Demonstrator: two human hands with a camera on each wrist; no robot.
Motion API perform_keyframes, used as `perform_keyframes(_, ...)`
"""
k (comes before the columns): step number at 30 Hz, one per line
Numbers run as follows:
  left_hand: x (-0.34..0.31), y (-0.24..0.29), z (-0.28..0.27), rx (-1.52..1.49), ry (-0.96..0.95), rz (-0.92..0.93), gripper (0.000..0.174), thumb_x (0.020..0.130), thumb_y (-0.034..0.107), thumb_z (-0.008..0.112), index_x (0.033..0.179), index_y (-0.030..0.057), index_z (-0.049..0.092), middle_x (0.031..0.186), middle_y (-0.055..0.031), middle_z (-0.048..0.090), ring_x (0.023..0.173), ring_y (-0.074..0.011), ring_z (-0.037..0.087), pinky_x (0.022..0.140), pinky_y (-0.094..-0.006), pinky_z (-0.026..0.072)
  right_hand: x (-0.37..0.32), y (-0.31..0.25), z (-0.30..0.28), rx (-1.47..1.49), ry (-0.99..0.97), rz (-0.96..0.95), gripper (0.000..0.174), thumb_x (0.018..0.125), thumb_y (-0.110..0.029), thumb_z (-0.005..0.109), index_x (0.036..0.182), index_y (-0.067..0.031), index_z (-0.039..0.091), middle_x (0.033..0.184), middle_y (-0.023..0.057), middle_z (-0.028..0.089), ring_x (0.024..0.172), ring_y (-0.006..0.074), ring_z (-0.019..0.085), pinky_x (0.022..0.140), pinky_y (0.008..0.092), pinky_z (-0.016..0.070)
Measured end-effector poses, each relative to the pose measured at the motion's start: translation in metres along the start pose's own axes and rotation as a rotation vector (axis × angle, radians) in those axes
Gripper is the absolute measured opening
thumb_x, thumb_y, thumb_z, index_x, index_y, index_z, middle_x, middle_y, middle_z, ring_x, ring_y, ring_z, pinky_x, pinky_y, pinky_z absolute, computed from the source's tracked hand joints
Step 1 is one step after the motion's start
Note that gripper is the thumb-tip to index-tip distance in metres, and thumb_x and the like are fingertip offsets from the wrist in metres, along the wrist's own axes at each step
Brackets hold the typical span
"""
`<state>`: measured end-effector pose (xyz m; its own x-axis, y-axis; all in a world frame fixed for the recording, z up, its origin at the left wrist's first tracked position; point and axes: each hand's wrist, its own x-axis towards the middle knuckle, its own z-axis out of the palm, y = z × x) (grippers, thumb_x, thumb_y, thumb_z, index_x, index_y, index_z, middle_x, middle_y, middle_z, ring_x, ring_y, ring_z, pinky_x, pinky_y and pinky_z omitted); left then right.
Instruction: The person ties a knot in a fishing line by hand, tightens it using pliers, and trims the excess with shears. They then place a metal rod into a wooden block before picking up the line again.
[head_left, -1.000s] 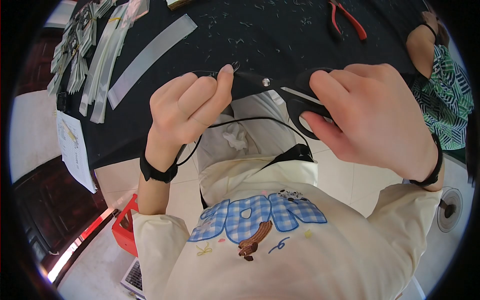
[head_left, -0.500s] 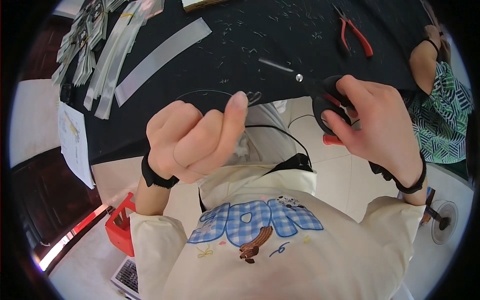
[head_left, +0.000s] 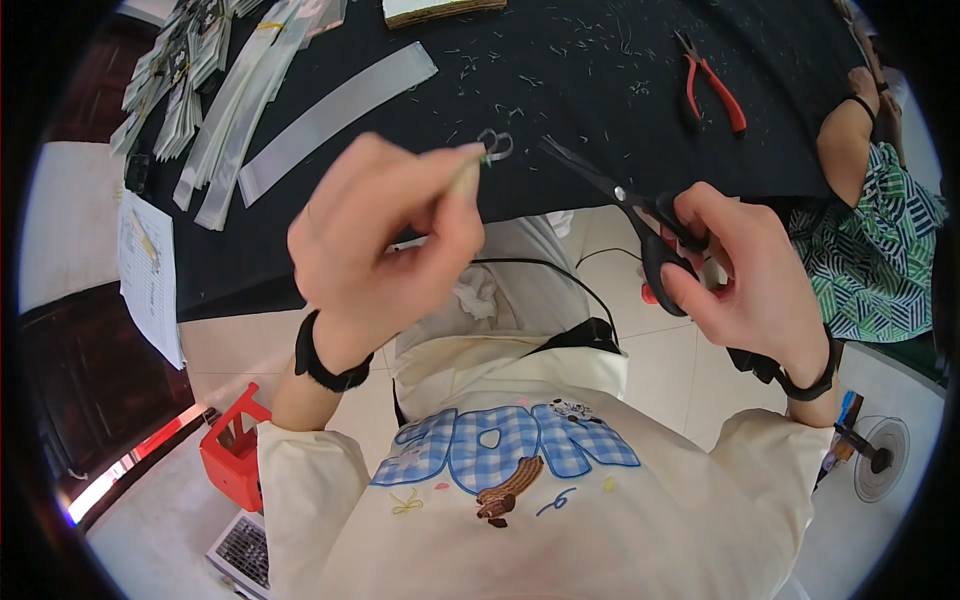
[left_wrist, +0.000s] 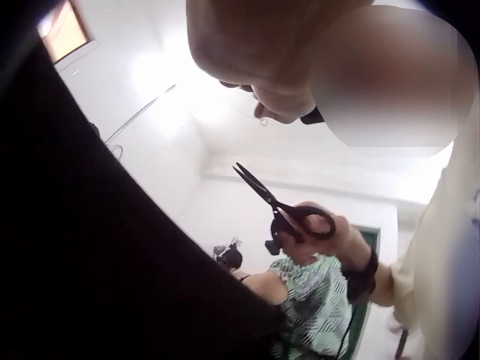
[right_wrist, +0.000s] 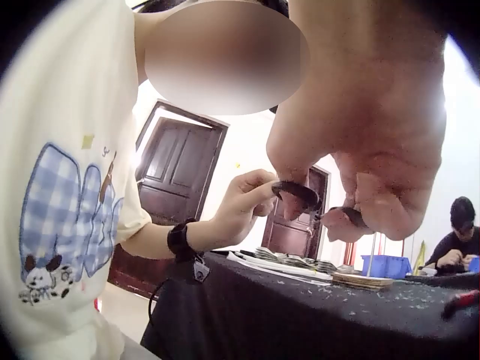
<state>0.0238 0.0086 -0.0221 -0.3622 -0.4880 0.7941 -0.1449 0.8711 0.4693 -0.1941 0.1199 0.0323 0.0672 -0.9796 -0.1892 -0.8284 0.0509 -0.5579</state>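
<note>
Between its thumb and index finger, my left hand [head_left: 375, 235] pinches a small looped piece of thin wire or line [head_left: 495, 147], with a bit of green at the fingertips. The loops stick out past the fingertips over the black cloth. My right hand [head_left: 750, 270] holds black-handled scissors [head_left: 620, 193] by the finger loops. Their blades point up and left toward the left hand, with a gap between tips and loops. In the left wrist view the scissors [left_wrist: 271, 201] show their blades slightly parted. The right wrist view hides most of the blades behind the fingers.
Red-handled pliers [head_left: 712, 90] lie on the black tablecloth [head_left: 560, 90] among scattered clippings. At the left are a clear strip [head_left: 340, 120], bundled strips [head_left: 235, 110] and a written sheet [head_left: 150, 280]. Another person's arm [head_left: 845, 125] rests at the right edge.
The right hand has drawn the scissors away to the right from the left hand's fingertips. My left hand has turned and lifted the loops; the thin line trailing behind it no longer shows.
</note>
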Motion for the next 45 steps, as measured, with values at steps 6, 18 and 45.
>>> perform_keyframes(6,0.005,0.015,-0.006,-0.571,-0.018,-0.654,0.003,0.080,-0.002,0.060,0.081,-0.0027,0.063,0.064,0.0015,0.054,0.054,0.0002,0.043,0.048,-0.0144,0.0303,-0.002,0.007,0.026,-0.108,0.351,-0.207,0.033,0.064,-0.014,0.074,0.086,-0.0028,0.052,0.067,0.0075,0.053,0.053,0.0212,0.053,0.046,0.0298,0.0405)
perform_keyframes(18,0.007,0.020,-0.007,-0.643,-0.105,-0.822,0.004,0.080,0.000,0.060,0.080,-0.0032,0.062,0.064,0.0018,0.056,0.056,0.0007,0.044,0.049,-0.0142,0.0316,-0.006,0.003,0.021,-0.263,0.364,-0.377,0.044,0.053,-0.008,0.077,0.089,0.0010,0.053,0.071,0.0087,0.052,0.059,0.0235,0.052,0.049,0.0306,0.0419)
perform_keyframes(45,0.002,0.016,-0.004,-0.533,-0.171,-0.806,0.007,0.078,0.003,0.060,0.077,-0.0032,0.061,0.063,0.0020,0.049,0.059,-0.0027,0.042,0.054,-0.0172,0.0313,-0.007,0.006,0.027,-0.320,0.297,-0.400,0.040,0.064,-0.013,0.073,0.094,0.0039,0.053,0.073,0.0095,0.051,0.059,0.0233,0.051,0.050,0.0306,0.0425)
